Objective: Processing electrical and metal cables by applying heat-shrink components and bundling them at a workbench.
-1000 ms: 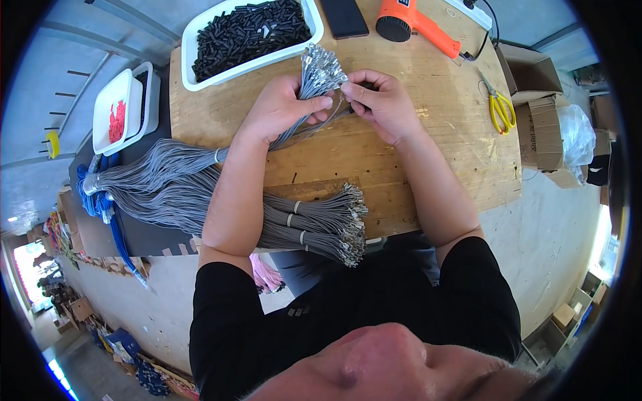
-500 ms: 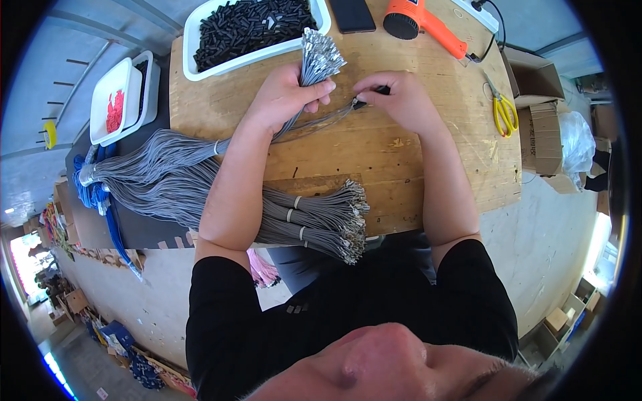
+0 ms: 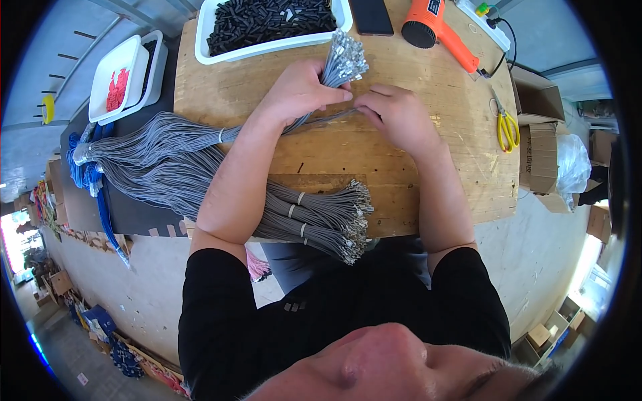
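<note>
Upright in my left hand [image 3: 299,90] is a bundle of grey cables with silvery metal ends [image 3: 346,59], the fingers wrapped round it just below those ends. To its right my right hand [image 3: 398,115] is closed in a pinch, at the end of thin grey cables [image 3: 332,118] drawn out from the bundle. Its fingertips hide the tips of those cables. More tied grey cable bundles [image 3: 304,210] lie across the front of the table under my left forearm, their metal ends pointing right. Their other ends gather at the left beside blue cables [image 3: 85,175].
A white tray [image 3: 267,48] of short black sleeves stands at the back of the wooden table [image 3: 461,170]. Near it are a phone [image 3: 372,17], an orange heat gun [image 3: 441,33] and a power strip [image 3: 487,25]. Yellow-handled scissors [image 3: 507,128] lie right; a tub of red pieces [image 3: 100,90] stands left.
A black sleeve showed in my right fingers at the cable ends; now it is out of sight behind them. My right hand has turned slightly and sits closer to the bundle. The whole view has shifted.
</note>
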Action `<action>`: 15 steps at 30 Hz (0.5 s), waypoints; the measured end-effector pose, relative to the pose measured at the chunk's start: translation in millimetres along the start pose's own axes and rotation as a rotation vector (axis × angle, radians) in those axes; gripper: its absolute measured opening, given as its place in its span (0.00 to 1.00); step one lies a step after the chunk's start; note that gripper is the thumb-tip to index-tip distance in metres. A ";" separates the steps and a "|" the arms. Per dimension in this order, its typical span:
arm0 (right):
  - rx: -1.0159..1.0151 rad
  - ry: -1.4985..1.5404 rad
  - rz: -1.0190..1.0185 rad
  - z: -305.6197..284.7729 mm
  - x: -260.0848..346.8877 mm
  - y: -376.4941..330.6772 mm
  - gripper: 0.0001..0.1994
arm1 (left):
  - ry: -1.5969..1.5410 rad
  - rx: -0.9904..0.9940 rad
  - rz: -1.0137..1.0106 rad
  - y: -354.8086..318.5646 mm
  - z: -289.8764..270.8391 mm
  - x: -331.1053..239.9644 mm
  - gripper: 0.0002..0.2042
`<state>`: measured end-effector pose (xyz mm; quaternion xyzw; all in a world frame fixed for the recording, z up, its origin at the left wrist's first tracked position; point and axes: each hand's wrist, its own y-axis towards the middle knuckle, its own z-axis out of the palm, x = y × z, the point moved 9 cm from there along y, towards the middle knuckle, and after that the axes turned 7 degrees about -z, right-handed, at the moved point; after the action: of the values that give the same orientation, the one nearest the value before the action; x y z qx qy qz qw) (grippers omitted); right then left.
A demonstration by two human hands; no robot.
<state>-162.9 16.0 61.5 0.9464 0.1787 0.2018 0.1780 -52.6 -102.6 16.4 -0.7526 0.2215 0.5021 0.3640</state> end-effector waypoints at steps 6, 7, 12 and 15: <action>-0.213 0.038 0.019 -11.3 3.1 -0.5 0.05 | 0.201 0.012 0.089 1.6 7.5 -1.3 0.11; -0.215 0.036 0.020 -12.7 2.7 -0.5 0.05 | 0.203 0.013 0.091 2.2 6.9 0.1 0.11; -0.350 0.567 0.455 -13.6 -49.9 -15.6 0.07 | 0.084 -0.021 0.060 0.0 -0.3 -1.3 0.11; -0.256 0.871 0.699 10.4 -58.2 -23.1 0.07 | 0.116 -0.029 0.079 -3.0 0.1 -6.3 0.11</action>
<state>-214.1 9.5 24.7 0.7496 -0.1141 0.6401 0.1238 -53.0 -100.8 23.2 -0.7763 0.2644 0.4747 0.3195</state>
